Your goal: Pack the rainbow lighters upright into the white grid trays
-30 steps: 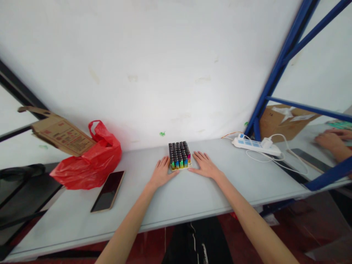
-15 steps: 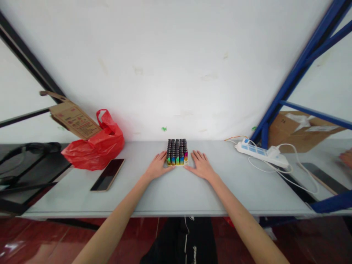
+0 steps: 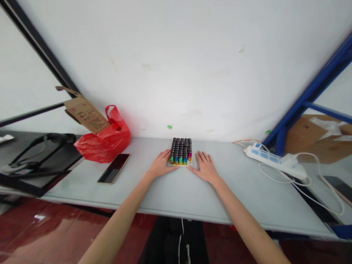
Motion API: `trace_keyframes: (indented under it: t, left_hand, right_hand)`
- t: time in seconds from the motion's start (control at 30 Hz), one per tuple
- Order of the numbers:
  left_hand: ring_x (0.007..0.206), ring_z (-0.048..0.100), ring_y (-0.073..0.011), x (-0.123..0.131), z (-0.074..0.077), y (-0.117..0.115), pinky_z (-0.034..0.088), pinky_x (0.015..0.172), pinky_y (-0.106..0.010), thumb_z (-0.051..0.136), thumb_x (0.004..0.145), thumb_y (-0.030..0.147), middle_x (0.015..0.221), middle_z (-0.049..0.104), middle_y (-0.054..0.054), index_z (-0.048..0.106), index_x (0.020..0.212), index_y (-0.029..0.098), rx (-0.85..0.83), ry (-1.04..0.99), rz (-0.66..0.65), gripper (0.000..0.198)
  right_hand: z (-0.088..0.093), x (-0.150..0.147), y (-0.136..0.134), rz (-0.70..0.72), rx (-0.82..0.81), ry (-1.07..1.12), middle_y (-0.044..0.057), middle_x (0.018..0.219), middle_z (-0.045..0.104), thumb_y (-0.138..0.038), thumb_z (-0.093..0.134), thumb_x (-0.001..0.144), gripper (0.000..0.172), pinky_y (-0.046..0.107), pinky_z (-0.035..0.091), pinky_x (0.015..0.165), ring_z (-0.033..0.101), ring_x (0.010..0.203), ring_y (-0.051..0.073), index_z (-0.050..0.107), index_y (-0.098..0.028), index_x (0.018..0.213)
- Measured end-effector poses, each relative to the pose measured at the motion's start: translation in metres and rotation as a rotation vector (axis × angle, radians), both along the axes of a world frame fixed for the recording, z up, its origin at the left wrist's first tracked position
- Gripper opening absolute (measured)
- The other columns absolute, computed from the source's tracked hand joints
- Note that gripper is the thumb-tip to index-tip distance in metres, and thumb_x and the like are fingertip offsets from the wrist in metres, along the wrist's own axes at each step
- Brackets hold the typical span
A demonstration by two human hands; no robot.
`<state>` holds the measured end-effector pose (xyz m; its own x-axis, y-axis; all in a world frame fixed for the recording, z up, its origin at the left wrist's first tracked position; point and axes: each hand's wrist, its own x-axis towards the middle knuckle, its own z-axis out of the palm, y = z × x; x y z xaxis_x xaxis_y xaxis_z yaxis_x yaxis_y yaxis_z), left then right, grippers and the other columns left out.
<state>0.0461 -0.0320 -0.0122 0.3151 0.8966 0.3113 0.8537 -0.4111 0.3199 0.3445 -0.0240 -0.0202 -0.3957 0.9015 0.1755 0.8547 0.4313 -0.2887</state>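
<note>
A tray of several colourful lighters with black tops stands upright near the back of the grey table. My left hand lies flat on the table, fingers spread, its thumb touching the tray's front left corner. My right hand lies flat too, fingers stretched out, beside the tray's right side. Neither hand holds anything.
A dark phone lies left of my hands. A red plastic bag with a cardboard box sits at the back left. A white power strip with cables lies at the right, beside a blue rack post.
The view has swung to the left, so everything sits further right and tilts the other way. Both hands stay flat beside the lighter tray. The other person's hand at the right is out of view.
</note>
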Motion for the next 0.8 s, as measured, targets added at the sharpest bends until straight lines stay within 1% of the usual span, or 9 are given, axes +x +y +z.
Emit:
trace_keyframes:
  t: [0.13,0.23,0.33,0.43,0.5,0.6,0.67,0.73,0.8]
  left_hand:
    - [0.157,0.048,-0.0408,-0.002,-0.002,0.002,0.035,0.134,-0.059,0.068,0.090,0.074,0.168,0.053,-0.019,0.049,0.161,0.018,-0.002,-0.001,-0.028,0.092]
    - [0.157,0.048,-0.0428,-0.005,-0.004,0.004,0.034,0.134,-0.061,0.070,0.088,0.075,0.168,0.053,-0.020,0.047,0.162,0.018,-0.034,-0.013,-0.042,0.097]
    - [0.158,0.046,-0.0430,-0.010,-0.004,0.006,0.032,0.133,-0.063,0.064,0.090,0.080,0.169,0.051,-0.021,0.041,0.167,0.017,-0.076,-0.056,-0.052,0.102]
    - [0.154,0.051,-0.0407,-0.017,0.003,0.011,0.039,0.129,-0.059,0.051,0.097,0.080,0.169,0.051,-0.020,0.037,0.170,0.017,-0.115,-0.115,-0.064,0.097]
    - [0.143,0.061,-0.0393,-0.023,0.011,0.018,0.049,0.121,-0.056,0.047,0.099,0.079,0.158,0.063,-0.017,0.040,0.169,0.021,-0.142,-0.132,-0.075,0.091]
    - [0.126,0.069,-0.0372,-0.029,0.020,0.029,0.052,0.113,-0.055,0.041,0.101,0.078,0.136,0.075,-0.015,0.051,0.163,0.021,-0.125,-0.127,-0.112,0.085]
    - [0.120,0.070,-0.0361,-0.031,0.021,0.035,0.054,0.110,-0.054,0.036,0.103,0.075,0.129,0.076,-0.016,0.056,0.160,0.019,-0.104,-0.151,-0.135,0.082]
    - [0.120,0.069,-0.0356,-0.032,0.018,0.037,0.054,0.108,-0.053,0.033,0.105,0.073,0.128,0.076,-0.016,0.057,0.158,0.016,-0.078,-0.187,-0.152,0.081]
    - [0.121,0.068,-0.0354,-0.032,0.014,0.037,0.053,0.108,-0.053,0.032,0.106,0.071,0.128,0.076,-0.016,0.056,0.158,0.016,-0.059,-0.216,-0.160,0.079]
  right_hand:
    - [0.004,0.000,-0.002,0.002,-0.021,0.004,0.023,0.178,0.033,-0.084,0.045,0.100,0.102,0.062,0.016,0.136,0.027,0.167,0.042,0.044,-0.008,0.168]
    - [0.006,0.002,-0.002,0.004,-0.041,0.029,0.022,0.179,0.032,-0.084,0.039,0.102,0.102,0.061,0.015,0.137,0.025,0.168,0.041,0.040,-0.009,0.171]
    - [0.007,0.005,0.000,-0.001,-0.078,0.092,0.019,0.179,0.034,-0.080,0.028,0.106,0.097,0.058,0.014,0.138,0.026,0.169,0.037,0.035,-0.011,0.173]
    - [0.005,0.007,0.002,-0.016,-0.104,0.145,0.017,0.177,0.038,-0.076,0.021,0.109,0.091,0.055,0.015,0.138,0.028,0.168,0.035,0.036,-0.012,0.173]
    - [0.004,0.007,0.003,-0.018,-0.101,0.168,0.016,0.177,0.040,-0.073,0.020,0.110,0.088,0.056,0.015,0.139,0.029,0.168,0.035,0.039,-0.013,0.172]
    - [0.002,0.008,0.001,-0.028,-0.087,0.232,0.015,0.175,0.044,-0.070,0.022,0.112,0.082,0.057,0.015,0.138,0.032,0.166,0.034,0.045,-0.015,0.169]
    - [0.003,0.009,0.000,-0.049,-0.078,0.325,0.015,0.169,0.052,-0.069,0.023,0.112,0.078,0.057,0.020,0.137,0.040,0.163,0.033,0.051,-0.018,0.164]
    - [0.009,0.010,0.002,-0.083,-0.048,0.460,0.016,0.158,0.063,-0.067,0.026,0.113,0.072,0.054,0.034,0.132,0.053,0.153,0.031,0.060,-0.020,0.154]
    - [0.022,0.007,0.009,-0.115,0.019,0.587,0.016,0.144,0.071,-0.066,0.032,0.113,0.064,0.049,0.049,0.120,0.065,0.138,0.029,0.067,-0.021,0.143]
